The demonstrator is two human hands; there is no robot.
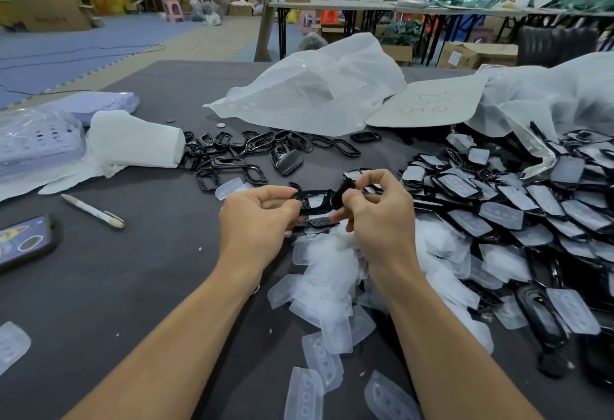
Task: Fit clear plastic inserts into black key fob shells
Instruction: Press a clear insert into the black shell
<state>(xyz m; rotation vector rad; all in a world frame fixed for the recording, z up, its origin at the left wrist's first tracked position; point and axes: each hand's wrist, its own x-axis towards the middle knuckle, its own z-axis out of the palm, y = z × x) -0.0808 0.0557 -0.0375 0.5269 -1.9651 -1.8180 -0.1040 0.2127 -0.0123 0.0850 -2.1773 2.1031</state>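
Observation:
Above the grey table, my left hand grips the left end of a black key fob shell, an open frame held flat. My right hand pinches the same shell's right end, where a black piece sticks up between its fingers. Whether a clear insert sits in the frame is hard to tell. Loose clear plastic inserts lie heaped below my hands. A big pile of fitted shells with inserts fills the right side. Empty black shells lie scattered behind my hands.
A white pen and a phone lie at the left. A white paper roll and a lilac wrapped tray sit farther left. Crumpled plastic bags and a cardboard sheet lie at the back.

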